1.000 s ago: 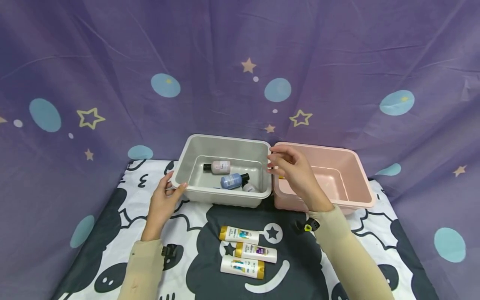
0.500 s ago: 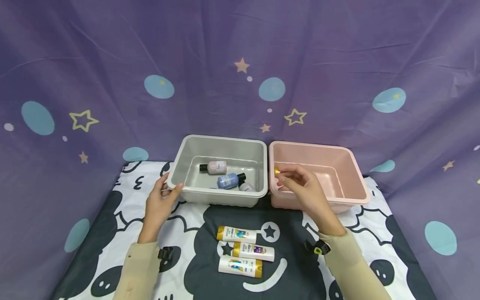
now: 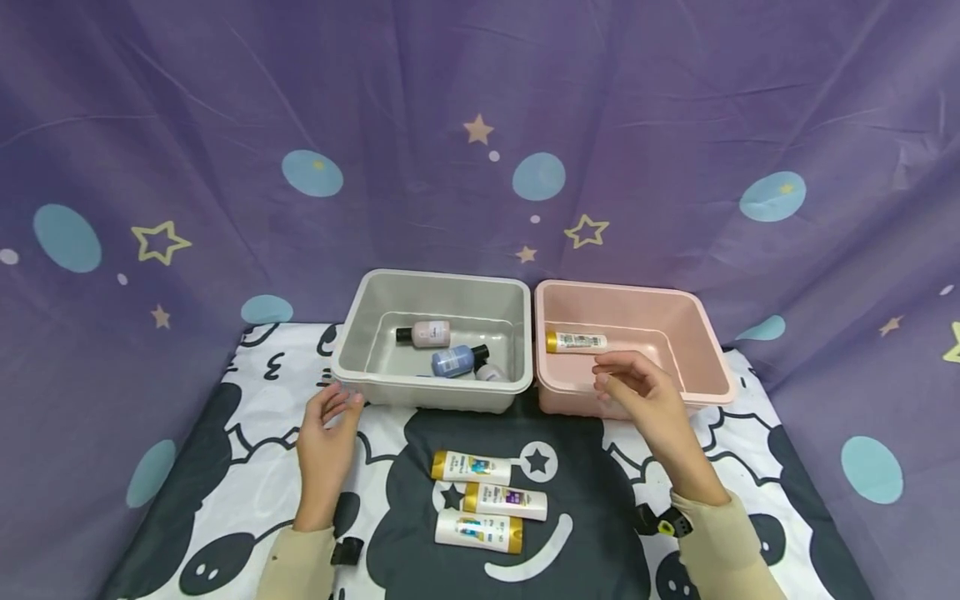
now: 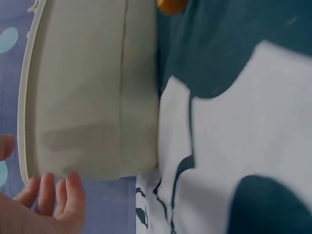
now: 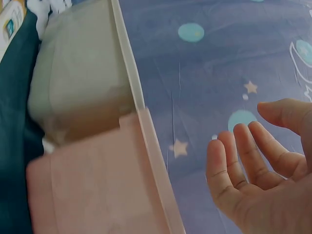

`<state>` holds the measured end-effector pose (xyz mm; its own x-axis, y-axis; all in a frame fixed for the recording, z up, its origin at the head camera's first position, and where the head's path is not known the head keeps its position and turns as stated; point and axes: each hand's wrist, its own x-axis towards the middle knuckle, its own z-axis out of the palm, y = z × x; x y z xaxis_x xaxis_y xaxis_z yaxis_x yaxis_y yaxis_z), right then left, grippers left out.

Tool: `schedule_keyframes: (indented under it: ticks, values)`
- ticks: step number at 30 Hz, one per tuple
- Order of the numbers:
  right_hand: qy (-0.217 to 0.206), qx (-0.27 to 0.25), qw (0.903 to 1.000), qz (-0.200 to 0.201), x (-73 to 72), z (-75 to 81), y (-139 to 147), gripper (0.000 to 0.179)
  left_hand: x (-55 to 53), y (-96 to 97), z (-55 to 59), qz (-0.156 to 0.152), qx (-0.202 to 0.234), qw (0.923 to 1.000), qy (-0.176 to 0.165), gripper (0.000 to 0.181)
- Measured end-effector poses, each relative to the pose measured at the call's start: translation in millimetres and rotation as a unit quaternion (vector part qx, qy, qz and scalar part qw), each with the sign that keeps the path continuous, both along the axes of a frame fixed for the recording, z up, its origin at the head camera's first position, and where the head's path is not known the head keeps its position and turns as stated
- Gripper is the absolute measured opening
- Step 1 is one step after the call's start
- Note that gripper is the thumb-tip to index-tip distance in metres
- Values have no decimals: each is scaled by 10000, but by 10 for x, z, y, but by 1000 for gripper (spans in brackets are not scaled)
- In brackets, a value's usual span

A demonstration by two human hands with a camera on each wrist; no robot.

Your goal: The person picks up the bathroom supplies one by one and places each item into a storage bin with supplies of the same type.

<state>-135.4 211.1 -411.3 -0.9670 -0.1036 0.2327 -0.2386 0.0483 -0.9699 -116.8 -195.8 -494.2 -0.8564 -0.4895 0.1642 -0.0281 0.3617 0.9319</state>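
Right hand (image 3: 651, 408) withdrawn from gold-capped bottle (image 3: 577, 342) in pink bin (image 3: 630, 302); fingers relaxed, empty, left hand (image 3: 327, 446) likewise; placement apparently done; next, probably another pickup.

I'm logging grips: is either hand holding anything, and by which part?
Nothing is held. The right hand is empty over the pink bin; the left hand is at the corner of the gray bin, not gripping; whether it touches is unclear.
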Motion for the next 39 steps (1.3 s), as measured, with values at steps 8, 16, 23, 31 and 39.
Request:
schedule_keyframes:
  ticks: [8,16,23,31,39]
  values:
    - [249,249,9979,-543,43,-60,293,25,247,208,-110,-1429,198,9895,-125,35]
    - [217,363,9912,-1250,95,-124,588,28,359,408,-205,-2586,154,9641,-591,34]
    - [140,826,9767,-1978,126,-176,782,29,348,493,-264,-3019,-455,9509,-510,33]
    - [110,1488,9329,-3278,130,-271,1013,28,278,500,-322,-3327,-1487,9290,-645,35]
    - [-347,1032,8990,-4242,53,-552,1164,31,173,479,-415,-3939,-2040,8888,-1150,44]
